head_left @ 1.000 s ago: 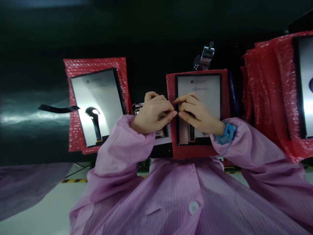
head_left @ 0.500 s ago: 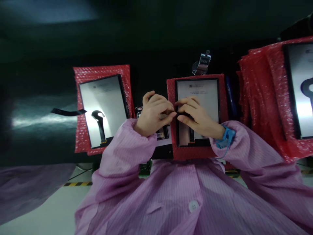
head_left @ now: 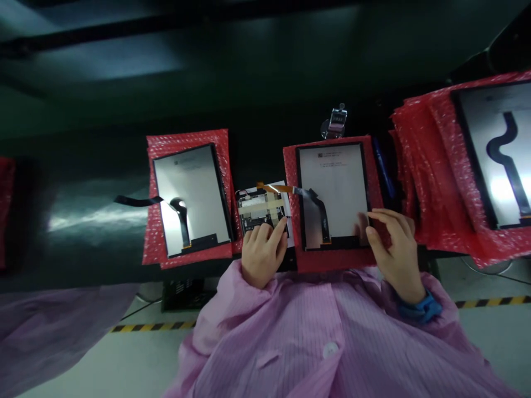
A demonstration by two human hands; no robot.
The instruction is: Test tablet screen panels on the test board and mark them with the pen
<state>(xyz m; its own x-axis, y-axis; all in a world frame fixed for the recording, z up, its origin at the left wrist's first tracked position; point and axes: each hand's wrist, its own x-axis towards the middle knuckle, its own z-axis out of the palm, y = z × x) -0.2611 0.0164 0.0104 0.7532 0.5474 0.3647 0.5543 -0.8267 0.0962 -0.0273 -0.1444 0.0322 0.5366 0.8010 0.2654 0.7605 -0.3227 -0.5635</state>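
An LCD panel [head_left: 336, 188] lies back side up in front of me on a red bubble-wrap pouch [head_left: 292, 166]. Its flex cable [head_left: 318, 203] runs left and meets an orange ribbon [head_left: 276, 188], which reaches over a small circuit board [head_left: 257, 207] with pale tape across it. My left hand [head_left: 263, 251] rests at the near edge of that board, index finger stretched out and the others bent, holding nothing I can see. At the panel's right edge is my right hand [head_left: 396, 249], thumb and fingers apart, the fingertips at or touching the edge.
To the left, another panel [head_left: 194, 193] lies on red bubble wrap, its black cable sticking out leftward. A stack of red pouches [head_left: 440, 182] at the right bears a further panel [head_left: 498, 160]. A metal tally counter [head_left: 337, 120] and a blue pen [head_left: 385, 168] are beside the middle panel.
My hands have parted from their pinch at the panel's left edge. The left has come down to the board, the right has gone to the panel's right edge. Cable and ribbon now show.
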